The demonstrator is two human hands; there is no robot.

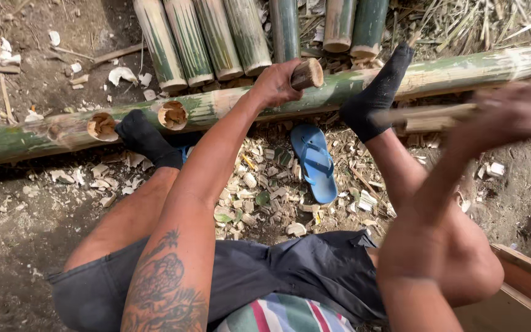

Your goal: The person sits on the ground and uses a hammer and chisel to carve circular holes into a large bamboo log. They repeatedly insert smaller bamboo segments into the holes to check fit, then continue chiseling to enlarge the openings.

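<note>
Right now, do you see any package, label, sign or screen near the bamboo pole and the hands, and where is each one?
None in view: no package, label, sign or screen.
The left hand grips a wooden tool on the long bamboo pole.
The right hand is blurred, gripping a wooden stick.
A blue sandal lies among wood chips.

Bare dirt ground [26, 246]: bamboo pole [32, 132], chips [247, 197], blue sandal [314, 161].
</note>
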